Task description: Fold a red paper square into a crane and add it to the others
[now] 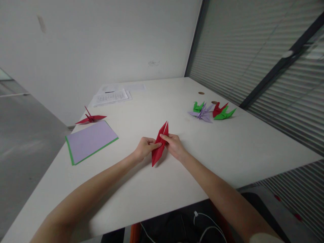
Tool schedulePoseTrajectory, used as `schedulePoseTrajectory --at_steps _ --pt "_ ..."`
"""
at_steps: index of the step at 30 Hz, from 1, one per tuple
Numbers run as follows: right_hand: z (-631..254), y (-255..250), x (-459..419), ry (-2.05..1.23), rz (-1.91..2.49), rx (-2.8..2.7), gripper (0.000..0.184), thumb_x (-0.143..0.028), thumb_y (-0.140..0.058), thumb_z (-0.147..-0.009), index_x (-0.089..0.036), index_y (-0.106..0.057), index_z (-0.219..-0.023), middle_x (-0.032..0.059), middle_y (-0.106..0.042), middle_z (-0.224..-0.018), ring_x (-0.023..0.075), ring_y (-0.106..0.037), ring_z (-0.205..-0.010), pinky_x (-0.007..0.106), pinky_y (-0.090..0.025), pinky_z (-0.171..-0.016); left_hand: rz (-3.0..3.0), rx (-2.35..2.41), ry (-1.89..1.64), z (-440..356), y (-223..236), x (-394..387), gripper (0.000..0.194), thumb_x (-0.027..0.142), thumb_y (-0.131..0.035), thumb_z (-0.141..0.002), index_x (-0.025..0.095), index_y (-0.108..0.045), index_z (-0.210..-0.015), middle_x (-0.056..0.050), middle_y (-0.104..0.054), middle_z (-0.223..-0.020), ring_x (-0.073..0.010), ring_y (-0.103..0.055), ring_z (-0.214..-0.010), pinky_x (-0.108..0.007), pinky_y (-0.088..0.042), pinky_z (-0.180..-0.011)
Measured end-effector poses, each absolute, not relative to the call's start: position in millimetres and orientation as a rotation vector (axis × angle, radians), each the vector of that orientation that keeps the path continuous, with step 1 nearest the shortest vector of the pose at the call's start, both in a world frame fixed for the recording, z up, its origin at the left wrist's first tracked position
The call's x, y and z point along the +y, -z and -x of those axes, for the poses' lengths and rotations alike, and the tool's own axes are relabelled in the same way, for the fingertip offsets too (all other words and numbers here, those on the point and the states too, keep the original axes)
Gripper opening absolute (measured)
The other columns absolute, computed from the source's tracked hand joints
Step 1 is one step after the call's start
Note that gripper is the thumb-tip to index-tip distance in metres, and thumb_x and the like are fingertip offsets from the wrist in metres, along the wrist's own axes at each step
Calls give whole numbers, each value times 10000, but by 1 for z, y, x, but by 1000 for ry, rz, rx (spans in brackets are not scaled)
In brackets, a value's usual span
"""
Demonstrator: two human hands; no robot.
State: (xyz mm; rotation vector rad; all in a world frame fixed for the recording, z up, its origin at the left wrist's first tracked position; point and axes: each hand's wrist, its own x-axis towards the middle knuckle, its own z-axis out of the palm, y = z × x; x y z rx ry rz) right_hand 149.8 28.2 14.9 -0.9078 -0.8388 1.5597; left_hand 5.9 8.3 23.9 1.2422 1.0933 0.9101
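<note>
We note a white desk [227, 158] running into the room's far corner, its surface matte and evenly lit. Behind it stands a plain white wall [101, 44] bearing a few faint marks. Along the right side we see closed horizontal blinds [240, 44] crossed by a dark frame bar [283, 62]. To the left lies grey floor [22, 135]. Light is soft and diffuse, shadows weak. Under the desk edge, a white cable [207, 229] lies against something dark.

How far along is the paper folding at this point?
Done: a finished red crane by the paper stack and a group of folded cranes at the far right. In hand: left hand and right hand pinch a narrow, half-folded red piece. Left: unfolded sheets remain in the stack.
</note>
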Motion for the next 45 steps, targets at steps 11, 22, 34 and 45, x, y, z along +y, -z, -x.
schedulePoseTrajectory --at_steps 11,22,34,45 --pt "-151 -1 31 -1471 952 -1030 322 -438 -792 -591 -135 -686 -612 22 -633 -566 112 -511 -495 262 -387 -496 -1214 1040 -894 -9 -31 5 402 477 -723 -688 82 -729 -762 -116 -720 -735 -139 -603 -564 -242 -437 -550" --pt "-154 -13 29 -1484 920 -978 297 -403 -798 -581 -138 -664 -585 11 -614 -536 113 -509 -492 254 -399 -478 -1281 1016 -930 -10 -22 7 397 475 -724 -694 93 -722 -801 -94 -721 -735 -137 -598 -557 -231 -426 -519" --pt "-152 -10 29 -1586 955 -952 317 -391 -829 -519 -134 -648 -558 7 -607 -496 97 -484 -415 230 -373 -380 -1205 959 -889 -9 -14 8 394 451 -741 -683 75 -723 -798 -87 -698 -693 -119 -576 -535 -227 -414 -511" --pt "-157 -14 28 -1529 987 -1099 334 -428 -814 -557 -128 -666 -551 12 -595 -462 107 -484 -389 248 -369 -377 -1192 914 -826 -7 -23 6 400 477 -707 -711 89 -738 -803 -122 -729 -780 -154 -629 -608 -255 -474 -596"
